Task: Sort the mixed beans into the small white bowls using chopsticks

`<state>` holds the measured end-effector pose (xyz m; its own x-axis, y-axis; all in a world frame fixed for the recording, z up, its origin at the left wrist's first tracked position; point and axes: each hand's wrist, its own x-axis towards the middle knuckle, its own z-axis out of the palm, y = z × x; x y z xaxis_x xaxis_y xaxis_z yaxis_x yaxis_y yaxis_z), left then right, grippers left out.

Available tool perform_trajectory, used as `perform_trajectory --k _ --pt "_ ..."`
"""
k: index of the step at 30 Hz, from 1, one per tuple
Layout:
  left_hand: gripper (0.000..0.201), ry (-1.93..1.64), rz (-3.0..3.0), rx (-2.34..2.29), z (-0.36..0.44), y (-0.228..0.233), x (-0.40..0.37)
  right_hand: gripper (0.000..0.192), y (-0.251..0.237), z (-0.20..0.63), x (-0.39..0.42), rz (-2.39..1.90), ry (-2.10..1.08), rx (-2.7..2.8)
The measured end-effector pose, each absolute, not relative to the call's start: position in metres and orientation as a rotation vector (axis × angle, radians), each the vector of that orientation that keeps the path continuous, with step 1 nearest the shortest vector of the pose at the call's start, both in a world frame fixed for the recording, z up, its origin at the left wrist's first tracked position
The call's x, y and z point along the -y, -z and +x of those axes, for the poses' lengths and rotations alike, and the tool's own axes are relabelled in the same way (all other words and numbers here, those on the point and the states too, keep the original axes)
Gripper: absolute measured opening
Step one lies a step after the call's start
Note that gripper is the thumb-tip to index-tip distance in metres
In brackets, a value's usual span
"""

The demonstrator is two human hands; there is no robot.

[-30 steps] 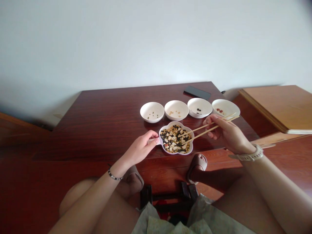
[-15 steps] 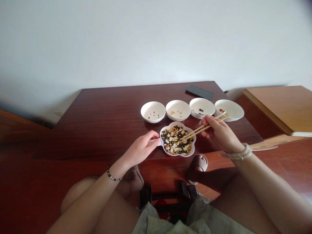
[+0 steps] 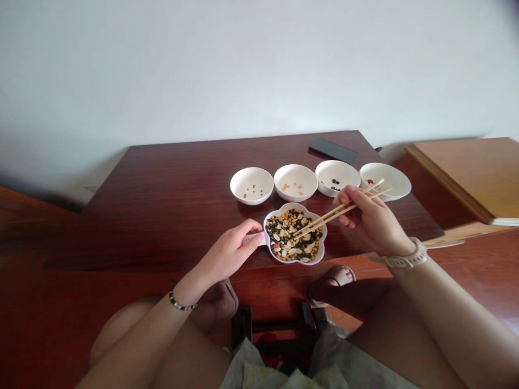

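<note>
A flower-shaped white dish (image 3: 322,250) full of mixed beans and seeds sits at the near edge of the dark wooden table (image 3: 170,205). My left hand (image 3: 231,249) grips the dish's small handle on its left side. My right hand (image 3: 367,219) holds a pair of wooden chopsticks (image 3: 336,209), their tips down among the beans in the middle of the dish. Behind the dish stand several small white bowls in a row: one with dark green beans (image 3: 251,185), one with pale seeds (image 3: 295,182), one with black beans (image 3: 337,177), and a rightmost bowl (image 3: 389,180).
A black phone (image 3: 333,151) lies at the table's far right corner. A lighter wooden tabletop (image 3: 466,173) stands to the right. My knees, sandalled feet (image 3: 332,278) and a dark stool (image 3: 279,324) are below the table edge. A white wall rises behind.
The chopstick tips stayed in the dish, shifting slightly left toward its middle. My right hand moved a little. My left hand kept its hold on the handle.
</note>
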<state>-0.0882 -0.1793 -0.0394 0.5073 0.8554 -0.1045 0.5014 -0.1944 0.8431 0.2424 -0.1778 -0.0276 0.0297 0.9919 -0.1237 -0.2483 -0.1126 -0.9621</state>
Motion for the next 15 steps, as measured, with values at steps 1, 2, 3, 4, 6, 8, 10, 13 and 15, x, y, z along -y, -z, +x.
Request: perform_trajectory --k 1,2,3,4,6,8,10,13,15 --pt "0.028 -0.495 1.850 -1.125 -0.0876 0.0393 0.1789 0.035 0.0265 0.2437 0.1780 -1.131 -1.359 0.927" --pt "0.027 -0.495 1.849 -1.121 -0.0871 0.0389 0.1786 0.035 0.0255 0.2447 0.1782 -1.136 -1.347 0.925" --pt "0.027 -0.494 1.847 -1.116 -0.0866 0.0384 0.1784 0.035 0.0246 0.2455 0.1784 -1.141 -1.336 0.926" --pt "0.027 -0.494 1.845 -1.112 -0.0862 0.0378 0.1782 0.036 0.0241 0.2461 0.1785 -1.145 -1.328 0.928" --pt "0.026 -0.492 1.841 -1.111 -0.0855 0.0368 0.1781 0.036 0.0237 0.2467 0.1786 -1.145 -1.324 0.935" --pt "0.027 -0.489 1.837 -1.118 -0.0851 0.0364 0.1783 0.037 0.0245 0.2469 0.1786 -1.151 -1.321 0.949" --pt "0.027 -0.486 1.831 -1.120 -0.0849 0.0367 0.1783 0.036 0.0256 0.2469 0.1786 -1.165 -1.319 0.964" --pt "0.026 -0.484 1.829 -1.122 -0.0847 0.0376 0.1780 0.036 0.0266 0.2469 0.1785 -1.176 -1.311 0.981" --pt "0.026 -0.481 1.837 -1.127 -0.0848 0.0377 0.1776 0.037 0.0265 0.2469 0.1781 -1.170 -1.312 0.980"
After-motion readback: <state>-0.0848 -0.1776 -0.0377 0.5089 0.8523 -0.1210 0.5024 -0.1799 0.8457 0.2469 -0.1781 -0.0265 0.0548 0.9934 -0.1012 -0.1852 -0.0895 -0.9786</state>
